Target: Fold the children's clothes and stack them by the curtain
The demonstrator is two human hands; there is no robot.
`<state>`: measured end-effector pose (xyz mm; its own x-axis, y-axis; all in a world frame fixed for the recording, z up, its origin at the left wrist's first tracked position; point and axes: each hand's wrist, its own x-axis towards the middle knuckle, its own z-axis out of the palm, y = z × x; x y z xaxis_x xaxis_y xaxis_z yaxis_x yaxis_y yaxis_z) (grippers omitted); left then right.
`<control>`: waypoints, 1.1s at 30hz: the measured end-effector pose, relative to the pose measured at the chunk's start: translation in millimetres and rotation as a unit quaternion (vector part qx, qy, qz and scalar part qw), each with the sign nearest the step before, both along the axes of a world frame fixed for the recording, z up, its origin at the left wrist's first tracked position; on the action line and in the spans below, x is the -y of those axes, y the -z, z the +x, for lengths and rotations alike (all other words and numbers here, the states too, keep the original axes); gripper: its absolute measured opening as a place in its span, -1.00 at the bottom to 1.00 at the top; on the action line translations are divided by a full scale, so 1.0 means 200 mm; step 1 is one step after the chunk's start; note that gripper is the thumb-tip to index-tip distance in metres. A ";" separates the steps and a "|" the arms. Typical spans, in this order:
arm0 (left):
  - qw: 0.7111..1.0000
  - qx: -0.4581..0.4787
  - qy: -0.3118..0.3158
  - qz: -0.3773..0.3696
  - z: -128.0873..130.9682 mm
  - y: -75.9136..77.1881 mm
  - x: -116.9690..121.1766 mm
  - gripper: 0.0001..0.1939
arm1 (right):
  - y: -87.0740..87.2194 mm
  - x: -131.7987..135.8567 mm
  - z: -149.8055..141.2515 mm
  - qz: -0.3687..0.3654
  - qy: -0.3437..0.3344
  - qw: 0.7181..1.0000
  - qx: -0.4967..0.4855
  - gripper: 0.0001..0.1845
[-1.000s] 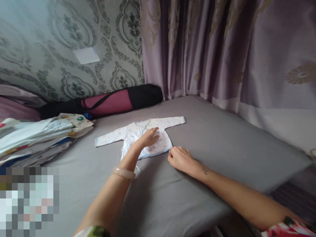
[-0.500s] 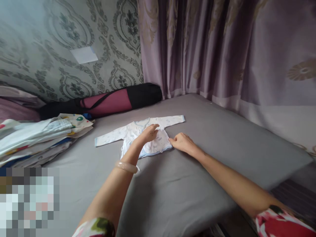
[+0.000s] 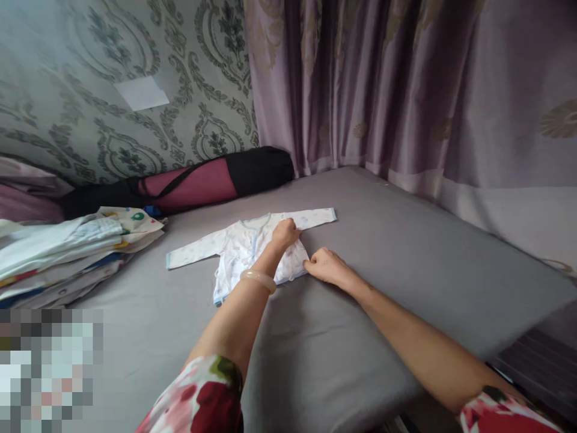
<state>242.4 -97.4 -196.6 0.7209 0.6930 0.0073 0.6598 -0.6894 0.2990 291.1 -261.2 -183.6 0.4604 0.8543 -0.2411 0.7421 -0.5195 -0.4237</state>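
Observation:
A small white baby shirt (image 3: 233,255) with pale blue trim lies spread flat on the grey bed sheet, sleeves stretched to both sides. My left hand (image 3: 285,233), below a pale bangle (image 3: 258,279), is closed at the shirt's right side, near the armpit, with its fingertips pinching the cloth. At the lower right corner of the hem, my right hand (image 3: 328,266) pinches the shirt's edge between thumb and fingers. Part of the shirt's front is hidden behind my left hand and forearm.
A stack of folded clothes (image 3: 67,252) sits on the left of the bed (image 3: 383,313). Behind lies a long black and maroon bag (image 3: 193,183) against the patterned wall (image 3: 180,72). Purple curtains (image 3: 360,90) hang along the right.
My left hand has moved right and slightly away from me, and its spread fingers have closed at the shirt's side. The right hand keeps its pinch on the hem corner.

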 end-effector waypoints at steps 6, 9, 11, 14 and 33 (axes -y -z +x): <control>0.999 -0.001 -0.040 0.014 0.04 -0.01 0.03 -0.75 | 0.00 0.01 0.01 -0.015 -0.015 1.000 0.005 -0.62; 0.998 0.010 -0.054 0.015 0.05 0.01 0.03 -0.74 | -0.01 0.01 0.00 -0.030 -0.020 0.999 0.029 -0.64; 0.998 0.016 -0.055 0.012 0.05 0.03 0.03 -0.74 | -0.02 0.02 0.00 -0.037 -0.025 0.998 0.043 -0.64; 0.999 0.024 -0.034 0.018 0.05 0.04 0.05 -0.74 | -0.02 0.03 0.00 -0.046 -0.025 0.997 0.055 -0.61; 0.997 -0.031 -0.029 0.068 -0.73 0.05 0.40 -0.33 | 0.10 -0.47 -0.20 0.101 -0.280 0.950 0.099 -0.42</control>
<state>96.2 -176.4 -206.4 0.6822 0.7287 0.0595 0.7136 -0.6814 0.1629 252.0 -167.5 -203.0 -0.0609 0.9981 -0.0033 0.9532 0.0571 -0.2968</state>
